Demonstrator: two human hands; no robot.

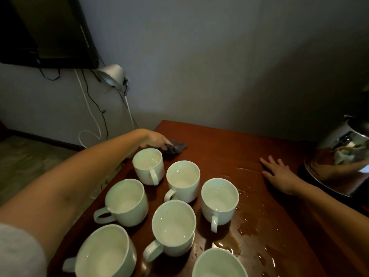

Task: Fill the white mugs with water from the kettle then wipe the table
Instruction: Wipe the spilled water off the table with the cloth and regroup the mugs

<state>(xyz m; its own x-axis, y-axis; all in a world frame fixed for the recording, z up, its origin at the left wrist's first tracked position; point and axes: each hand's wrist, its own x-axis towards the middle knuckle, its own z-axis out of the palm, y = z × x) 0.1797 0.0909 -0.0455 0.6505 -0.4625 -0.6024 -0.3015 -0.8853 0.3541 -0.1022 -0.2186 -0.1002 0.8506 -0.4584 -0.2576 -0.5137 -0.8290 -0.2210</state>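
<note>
- Looks like the wipe stage: seeing water in all seven white mugs (173,226), clustered near-left on the table (219,140).
- Gripping a bunched grey cloth (175,149) with the left hand (154,139) at the far left corner, just behind the farthest mug.
- Resting the right hand (279,174) flat on the wood, fingers straight and spread, holding nothing; near the kettle (343,154) at the right edge.
- Noting the spill (245,222) right of the mugs, trailing toward the near edge; well apart from the cloth.
- Spread the cloth flat before sweeping; probably just pushing water around with a wad.
- Route along the far side, then down into the puddles; avoid cutting through the mug cluster.
- Keep the forearm lifted clear of the rims; easy to slop full mugs while reaching over.
- Sweep from the near edge inward, not outward, to avoid dripping onto the floor.
- Lift the right hand off before reaching the wet streak just beside its fingertips.
- Stay off the kettle's dark base; cannot tell whether powered.
</note>
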